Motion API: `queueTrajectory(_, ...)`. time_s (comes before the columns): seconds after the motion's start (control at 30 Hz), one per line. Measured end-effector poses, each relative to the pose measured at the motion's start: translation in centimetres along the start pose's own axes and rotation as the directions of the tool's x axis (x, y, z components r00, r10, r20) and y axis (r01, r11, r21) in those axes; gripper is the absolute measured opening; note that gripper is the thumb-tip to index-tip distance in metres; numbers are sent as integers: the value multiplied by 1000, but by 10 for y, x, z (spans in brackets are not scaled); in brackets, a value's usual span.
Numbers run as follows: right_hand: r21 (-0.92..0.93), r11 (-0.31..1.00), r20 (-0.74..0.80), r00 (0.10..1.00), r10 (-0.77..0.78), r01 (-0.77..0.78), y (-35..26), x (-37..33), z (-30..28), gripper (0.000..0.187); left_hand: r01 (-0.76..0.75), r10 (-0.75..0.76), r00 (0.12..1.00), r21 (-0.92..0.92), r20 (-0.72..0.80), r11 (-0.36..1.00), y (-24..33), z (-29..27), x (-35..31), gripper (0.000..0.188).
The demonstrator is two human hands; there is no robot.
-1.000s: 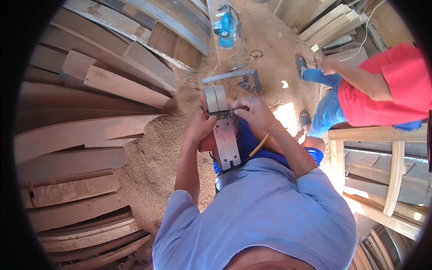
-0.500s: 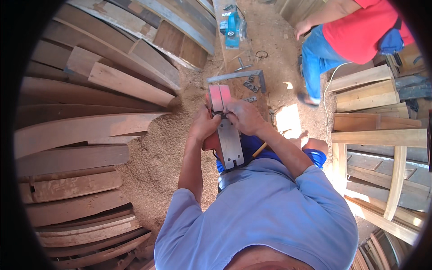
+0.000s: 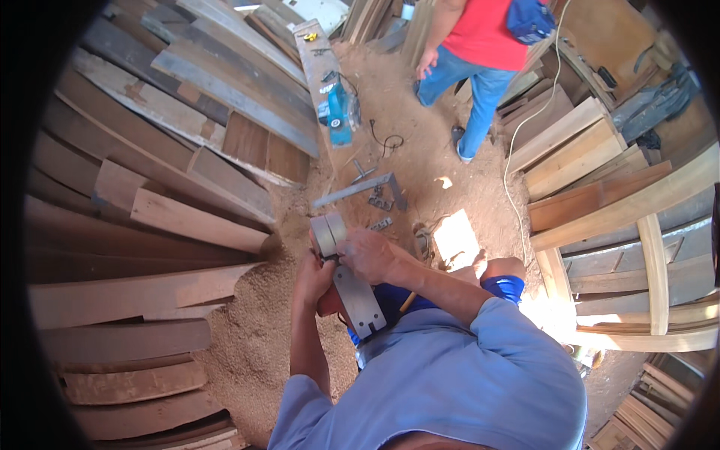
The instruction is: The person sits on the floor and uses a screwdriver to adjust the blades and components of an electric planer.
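Observation:
An upside-down electric planer (image 3: 358, 301) rests at my lap, with its flat metal sole facing up and a bit of red body showing at the left side. My left hand (image 3: 312, 280) is wrapped round its left side, the thumb lying near the gap between the long rear plate and the short front plate (image 3: 328, 231). Over that same gap bends my right hand (image 3: 366, 255), fingers curled and pressed together. Whatever they pinch is hidden beneath them. Just beyond the planer lies a grey metal angle frame (image 3: 356, 193), with small metal parts (image 3: 379, 198) beside it.
A teal power planer (image 3: 339, 116) sits on a board farther ahead. Stacked planks (image 3: 202, 214) line the left, and more timber (image 3: 577, 150) the right. A pale cord (image 3: 517, 202) crosses the dusty floor. Ahead stands a person in a red shirt (image 3: 487, 34).
The view has shifted, showing more of the floor ahead. The person in red has stepped farther away. My hands stay at the planer's gap; its front plate looked pink before and now looks grey.

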State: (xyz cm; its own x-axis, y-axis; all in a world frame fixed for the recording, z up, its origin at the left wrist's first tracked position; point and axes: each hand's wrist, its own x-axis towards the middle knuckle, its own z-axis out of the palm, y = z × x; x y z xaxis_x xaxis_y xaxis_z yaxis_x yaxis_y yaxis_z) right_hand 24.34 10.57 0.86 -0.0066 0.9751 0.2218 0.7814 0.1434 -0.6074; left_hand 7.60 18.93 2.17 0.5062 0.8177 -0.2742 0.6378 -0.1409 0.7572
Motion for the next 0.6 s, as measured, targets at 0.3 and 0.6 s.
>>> queueTrajectory(0.3, -15, 991, 89, 987, 133, -132, -6, 5, 1, 25, 9, -8, 1000, 70, -25, 998, -20, 0, 1, 38)
queueTrajectory(0.6, 71, 998, -30, 1000, 2, 0, 2, 2, 20, 26, 5, -5, 1000, -60, -3, 998, -36, 3, 2, 44)
